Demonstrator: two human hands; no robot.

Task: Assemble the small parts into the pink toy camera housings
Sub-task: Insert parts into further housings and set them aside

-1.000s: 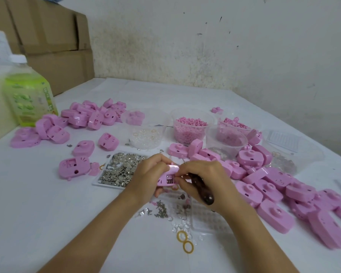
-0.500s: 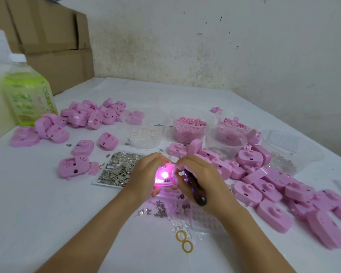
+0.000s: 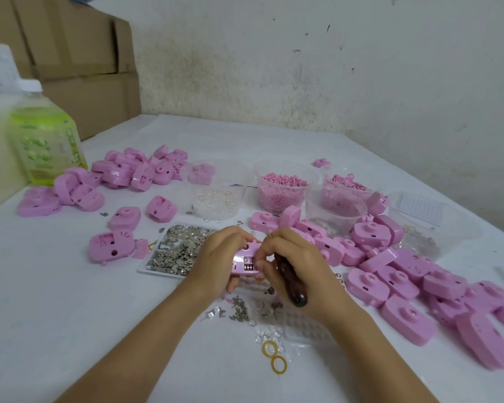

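Note:
My left hand (image 3: pixel 218 258) grips a pink toy camera housing (image 3: pixel 245 261) just above the table, its open back with small metal cells facing up. My right hand (image 3: pixel 296 263) holds a dark-handled screwdriver (image 3: pixel 291 282) in the palm while its fingertips pinch at the housing's right edge. Loose screws (image 3: pixel 239 311) and small clear parts lie on the table under my hands. A white tray of silver metal pieces (image 3: pixel 176 250) sits just left of my left hand.
Pink housings lie heaped at right (image 3: pixel 405 274) and at back left (image 3: pixel 128 170). Clear tubs hold clear rings (image 3: pixel 216 199), pink pellets (image 3: pixel 282 187) and pink parts (image 3: pixel 336 206). A green bottle (image 3: pixel 45 135) and cardboard boxes (image 3: pixel 79 59) stand far left. Two yellow rings (image 3: pixel 274 357) lie near me.
Half a second ago the housing glowed bright pink between my hands; now the glow is gone. Both hands have stayed in about the same place on it.

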